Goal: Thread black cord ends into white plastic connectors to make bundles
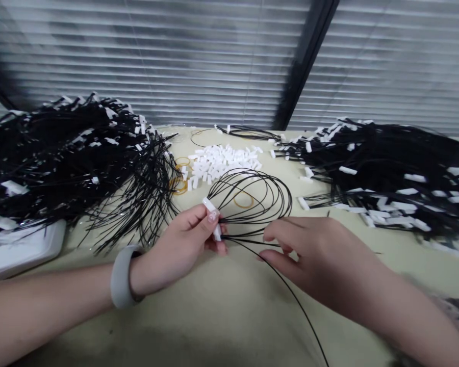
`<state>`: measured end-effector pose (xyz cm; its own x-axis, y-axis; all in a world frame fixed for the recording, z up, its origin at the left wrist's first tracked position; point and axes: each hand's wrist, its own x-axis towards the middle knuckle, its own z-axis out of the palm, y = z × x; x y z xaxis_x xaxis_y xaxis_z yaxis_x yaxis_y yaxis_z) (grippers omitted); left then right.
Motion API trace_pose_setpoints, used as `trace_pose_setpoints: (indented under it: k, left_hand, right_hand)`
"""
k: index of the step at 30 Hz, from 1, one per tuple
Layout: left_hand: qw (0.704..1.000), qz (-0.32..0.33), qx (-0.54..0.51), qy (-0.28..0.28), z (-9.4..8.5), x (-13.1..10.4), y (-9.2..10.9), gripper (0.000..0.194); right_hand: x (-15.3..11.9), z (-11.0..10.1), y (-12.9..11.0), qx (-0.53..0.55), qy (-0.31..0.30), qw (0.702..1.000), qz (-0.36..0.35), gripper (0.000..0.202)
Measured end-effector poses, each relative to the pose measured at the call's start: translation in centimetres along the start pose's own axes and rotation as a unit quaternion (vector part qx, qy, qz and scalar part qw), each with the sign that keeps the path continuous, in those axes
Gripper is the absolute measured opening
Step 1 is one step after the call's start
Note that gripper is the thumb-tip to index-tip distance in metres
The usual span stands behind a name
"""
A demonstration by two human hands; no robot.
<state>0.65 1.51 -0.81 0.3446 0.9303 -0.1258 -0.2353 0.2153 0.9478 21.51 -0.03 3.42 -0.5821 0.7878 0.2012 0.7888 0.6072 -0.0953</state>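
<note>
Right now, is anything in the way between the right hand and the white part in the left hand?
Black wires stretch across the gap, and the left hand pinches the white part; nothing else visible blocks the right hand.

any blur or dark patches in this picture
In the head view, the left hand is fairly clear while the sleeve at lower right is blurred; in the same head view, strands merge in the dark left wire pile, and the near table sinks into soft shadow.

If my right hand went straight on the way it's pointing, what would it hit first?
Your right hand would likely meet the looped black wires first, though depth is hard to judge.
</note>
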Motion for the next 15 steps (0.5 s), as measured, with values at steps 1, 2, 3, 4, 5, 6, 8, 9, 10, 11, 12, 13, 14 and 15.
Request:
trace_pose_setpoints:
  k: [1,2,3,4,5,6,8,9,10,11,12,13,14,15]
  left_hand:
    - [1.000,0.002,0.006,-0.005,-0.1,0.0,-0.1,0.020]
    - [1.000,0.006,0.016,-0.008,-0.1,0.0,-0.1,0.020]
    - [1.000,0.010,0.027,-0.010,-0.2,0.0,-0.2,0.019]
    - [0.999,0.014,0.037,-0.012,-0.2,-0.1,-0.2,0.019]
    - [0.999,0.018,0.047,-0.013,-0.3,-0.1,-0.3,0.020]
    - [0.998,0.022,0.056,-0.013,-0.3,-0.1,-0.3,0.020]
    - [0.997,0.028,0.073,-0.011,-0.3,-0.1,-0.3,0.020]
    - [0.996,0.029,0.081,-0.009,-0.3,-0.1,-0.3,0.020]
    - [0.995,0.032,0.091,-0.008,-0.3,-0.1,-0.3,0.020]
    - [0.994,0.034,0.103,-0.008,-0.2,-0.1,-0.3,0.020]
    - [0.993,0.035,0.115,-0.008,-0.2,-0.1,-0.3,0.021]
    - [0.991,0.037,0.127,-0.007,-0.2,-0.1,-0.3,0.022]
    - [0.990,0.039,0.138,-0.007,-0.2,-0.1,-0.3,0.022]
    - [0.989,0.041,0.145,-0.007,-0.1,-0.1,-0.3,0.023]
  right_hand:
    - [0.0,0.2,0.0,-0.022,-0.004,1.000,-0.013,0.013]
    - [0.0,0.4,-0.1,-0.038,-0.004,0.999,-0.033,0.013]
    - [0.0,0.5,-0.1,-0.048,-0.004,0.997,-0.054,0.015]
    - [0.1,0.6,-0.3,-0.055,0.001,0.996,-0.072,0.016]
    - [0.1,0.7,-0.4,-0.062,0.015,0.994,-0.085,0.018]
    - [0.2,0.6,-0.6,-0.069,0.031,0.993,-0.094,0.018]
    - [0.2,0.5,-0.8,-0.086,0.052,0.990,-0.094,0.018]
    - [0.2,0.5,-0.9,-0.090,0.049,0.991,-0.090,0.018]
    - [0.2,0.4,-1.0,-0.092,0.049,0.991,-0.088,0.017]
    - [0.2,0.4,-1.1,-0.093,0.050,0.991,-0.085,0.017]
    - [0.2,0.3,-1.1,-0.097,0.059,0.990,-0.084,0.018]
    - [0.2,0.3,-1.1,-0.106,0.074,0.988,-0.084,0.018]
    - [0.2,0.3,-1.2,-0.121,0.090,0.985,-0.087,0.019]
    - [0.2,0.2,-1.2,-0.140,0.103,0.980,-0.093,0.019]
